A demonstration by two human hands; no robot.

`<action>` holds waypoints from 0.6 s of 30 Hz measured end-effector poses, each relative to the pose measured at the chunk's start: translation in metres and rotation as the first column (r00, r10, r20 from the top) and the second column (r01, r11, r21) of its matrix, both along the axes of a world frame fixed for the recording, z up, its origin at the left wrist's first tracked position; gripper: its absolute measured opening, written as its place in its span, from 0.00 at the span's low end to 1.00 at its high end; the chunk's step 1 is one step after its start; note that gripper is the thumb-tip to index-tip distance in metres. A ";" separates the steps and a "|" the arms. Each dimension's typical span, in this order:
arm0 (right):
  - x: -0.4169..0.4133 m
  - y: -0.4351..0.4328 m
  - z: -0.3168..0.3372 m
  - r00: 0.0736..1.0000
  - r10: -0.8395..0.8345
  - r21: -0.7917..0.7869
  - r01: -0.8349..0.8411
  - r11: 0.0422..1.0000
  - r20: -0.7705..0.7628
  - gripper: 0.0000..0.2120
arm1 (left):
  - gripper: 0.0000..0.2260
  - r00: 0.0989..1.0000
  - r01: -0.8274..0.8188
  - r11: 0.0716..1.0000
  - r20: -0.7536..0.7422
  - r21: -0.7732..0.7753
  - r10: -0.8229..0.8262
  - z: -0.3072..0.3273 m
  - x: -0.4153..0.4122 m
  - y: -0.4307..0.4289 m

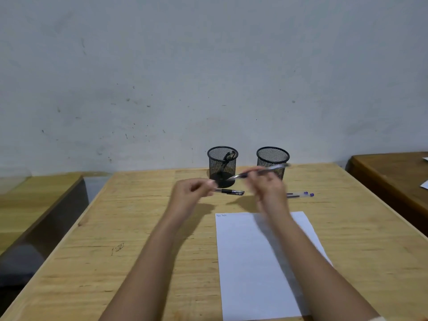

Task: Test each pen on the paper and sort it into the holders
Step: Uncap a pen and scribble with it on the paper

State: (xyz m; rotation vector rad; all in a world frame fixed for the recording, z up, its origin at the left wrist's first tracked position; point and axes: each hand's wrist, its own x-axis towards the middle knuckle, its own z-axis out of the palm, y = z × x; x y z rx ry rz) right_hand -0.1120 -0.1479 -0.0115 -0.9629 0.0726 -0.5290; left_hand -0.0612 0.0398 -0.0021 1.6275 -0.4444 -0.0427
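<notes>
My right hand (269, 191) grips a clear pen (259, 172) held nearly level above the table, tip pointing left. My left hand (190, 193) is closed, seemingly pinching a small cap near the pen's tip; motion blur hides the detail. Two black mesh holders stand at the back: the left holder (222, 165) has a pen inside, the right holder (273, 162) looks empty. A black pen (230, 192) lies in front of the left holder. Two purple-capped pens (300, 194) lie to the right. White paper (254, 262) lies under my right forearm, with small scribbles at its top-left corner.
The wooden table (129, 228) stands against a pale wall. A lower wooden surface (34, 200) sits to the left and a darker desk (393, 177) to the right, each separated by a gap.
</notes>
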 end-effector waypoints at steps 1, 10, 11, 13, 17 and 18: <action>-0.003 -0.018 0.001 0.997 -0.070 0.076 0.069 0.995 0.014 0.06 | 0.04 0.998 -0.056 0.998 -0.038 -0.009 0.056 -0.003 0.005 0.016; -0.009 -0.029 -0.004 0.987 -0.036 -0.312 -0.014 0.950 -0.154 0.08 | 0.02 0.968 -0.207 0.965 -0.106 0.160 0.226 -0.042 0.012 0.023; -0.010 -0.030 -0.006 0.980 -0.052 -0.334 -0.017 0.942 -0.195 0.08 | 0.02 0.975 -0.201 0.954 -0.047 0.224 0.217 -0.047 0.013 0.022; -0.014 -0.033 -0.011 0.968 -0.059 -0.344 -0.029 0.939 -0.243 0.09 | 0.03 0.979 -0.200 0.920 0.043 0.336 0.197 -0.054 0.014 0.021; -0.017 -0.032 -0.015 0.970 -0.015 -0.239 -0.045 0.970 -0.241 0.09 | 0.04 0.971 -0.240 0.904 0.103 0.354 0.217 -0.058 0.012 0.017; -0.018 -0.030 -0.014 0.970 0.009 -0.219 -0.063 0.974 -0.242 0.08 | 0.04 0.969 -0.245 0.902 0.112 0.355 0.219 -0.059 0.013 0.016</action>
